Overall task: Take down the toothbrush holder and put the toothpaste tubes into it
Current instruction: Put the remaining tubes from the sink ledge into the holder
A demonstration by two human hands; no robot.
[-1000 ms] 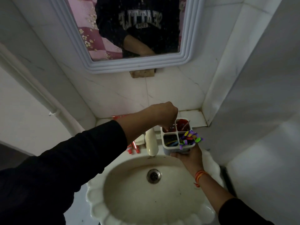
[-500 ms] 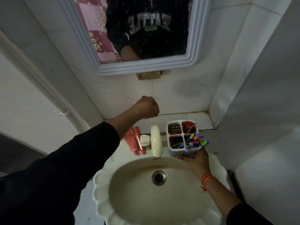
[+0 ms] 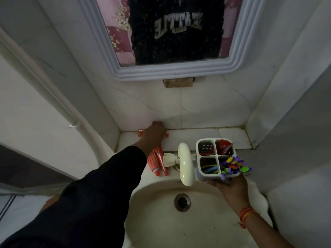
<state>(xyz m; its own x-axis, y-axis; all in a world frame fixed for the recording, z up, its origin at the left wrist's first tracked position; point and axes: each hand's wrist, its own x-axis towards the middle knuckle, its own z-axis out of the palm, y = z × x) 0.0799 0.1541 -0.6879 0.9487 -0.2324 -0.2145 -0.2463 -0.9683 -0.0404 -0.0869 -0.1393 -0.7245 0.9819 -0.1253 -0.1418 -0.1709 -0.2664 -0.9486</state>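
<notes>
mirror (image 3: 238, 51), reflected dark sweatshirt (image 3: 175, 42), reversed lettering "EATTLE"

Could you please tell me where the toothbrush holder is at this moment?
In the head view, the toothbrush holder is held up in the right hand, above the right rim of the sink, just right of the tap.

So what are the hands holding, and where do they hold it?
The right hand holds the toothbrush holder from underneath, at its base. The left hand rests on a red toothpaste tube on the ledge; whether it grips it cannot be told.
</notes>
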